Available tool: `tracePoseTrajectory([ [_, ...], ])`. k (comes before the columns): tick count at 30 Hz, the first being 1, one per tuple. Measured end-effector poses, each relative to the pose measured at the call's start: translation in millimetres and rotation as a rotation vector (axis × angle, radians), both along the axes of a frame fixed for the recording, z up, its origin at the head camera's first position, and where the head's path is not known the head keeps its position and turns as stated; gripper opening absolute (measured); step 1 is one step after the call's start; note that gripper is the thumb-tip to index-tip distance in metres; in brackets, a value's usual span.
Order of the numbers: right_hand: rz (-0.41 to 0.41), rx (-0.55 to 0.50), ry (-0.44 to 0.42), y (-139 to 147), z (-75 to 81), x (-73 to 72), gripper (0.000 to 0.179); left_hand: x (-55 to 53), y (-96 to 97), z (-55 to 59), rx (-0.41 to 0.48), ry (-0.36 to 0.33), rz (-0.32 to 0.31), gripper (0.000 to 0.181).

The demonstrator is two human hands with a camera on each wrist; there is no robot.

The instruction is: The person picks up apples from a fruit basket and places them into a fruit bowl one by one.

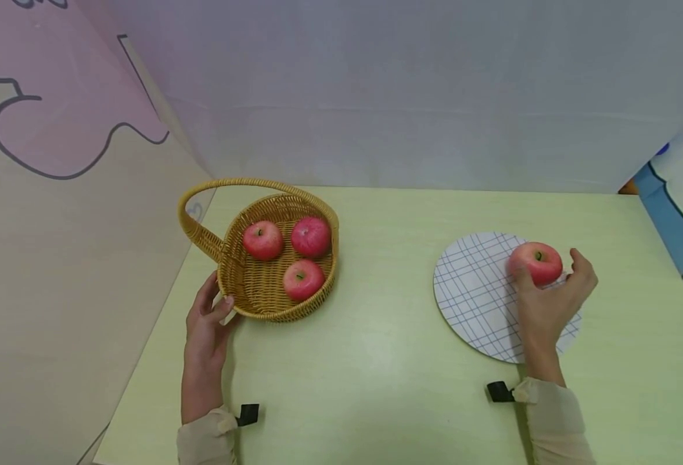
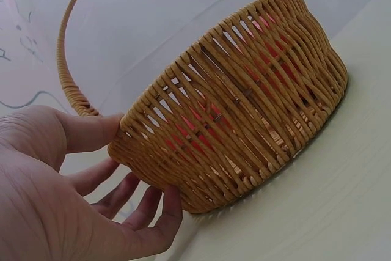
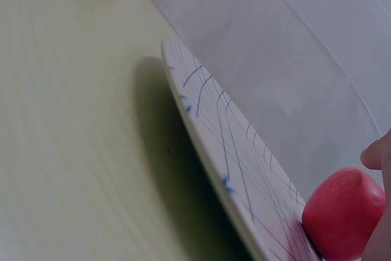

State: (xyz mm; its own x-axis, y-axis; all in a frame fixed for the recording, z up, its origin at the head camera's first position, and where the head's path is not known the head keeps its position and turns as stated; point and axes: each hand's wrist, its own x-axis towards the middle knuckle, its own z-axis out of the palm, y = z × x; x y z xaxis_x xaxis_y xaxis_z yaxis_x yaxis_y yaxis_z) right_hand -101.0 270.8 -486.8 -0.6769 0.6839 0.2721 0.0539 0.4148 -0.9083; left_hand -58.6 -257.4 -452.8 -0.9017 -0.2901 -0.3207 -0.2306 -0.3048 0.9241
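1. Left hand (image 1: 206, 323): thumb on the rim of the wicker basket (image 1: 260, 290), fingers curled in against the outside wall. Clamped on the basket's left near side.
2. Basket: on the table (image 1: 376, 387), left of centre; arched handle (image 1: 243, 183) leans out to the left in head view.
3. Contents, three red apples: left one (image 1: 263, 241) and right one (image 1: 311, 237) in the far half, near one (image 1: 303, 279) closer to the near rim.
4. Right hand (image 1: 547, 310): thumb and fingers apart, straddling the fourth apple (image 1: 536, 265). Thumb overlaps its near-left edge; can't tell if it touches. Clear gap between the raised finger and the apple's right side.
5. Fourth apple: resting on the round white plate (image 1: 475, 290) with blue grid lines, toward its far right part. Stem visible from above.
6. Plate: on the table, right of the basket, well apart from it.
7. Grey sheet (image 1: 405, 97) hangs behind the table.
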Motion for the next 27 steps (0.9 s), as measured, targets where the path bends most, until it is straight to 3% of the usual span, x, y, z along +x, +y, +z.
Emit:
tracePoseTrajectory([
  [8,-0.009,0.065,0.099,-0.9,5.1,1.3,0.069,0.3,-2.6,-1.9,0.004,0.003,0.001,0.062],
  [14,-0.004,0.110,0.199,-15.3,27.7,5.9,0.064,-0.2,-2.8,-2.2,0.005,0.005,-0.006,0.062],
  [20,0.184,0.117,0.272,-21.0,46.2,13.6,0.066,-0.9,-2.5,-1.9,0.003,0.009,-0.008,0.063],
  [23,0.301,0.114,0.284,-16.2,43.9,14.5,0.069,-1.1,-2.2,-1.7,-0.001,0.004,-0.006,0.063],
  [27,0.420,0.127,0.288,-3.8,29.7,10.0,0.073,-1.1,-1.8,-1.6,-0.008,0.003,-0.005,0.063],
])
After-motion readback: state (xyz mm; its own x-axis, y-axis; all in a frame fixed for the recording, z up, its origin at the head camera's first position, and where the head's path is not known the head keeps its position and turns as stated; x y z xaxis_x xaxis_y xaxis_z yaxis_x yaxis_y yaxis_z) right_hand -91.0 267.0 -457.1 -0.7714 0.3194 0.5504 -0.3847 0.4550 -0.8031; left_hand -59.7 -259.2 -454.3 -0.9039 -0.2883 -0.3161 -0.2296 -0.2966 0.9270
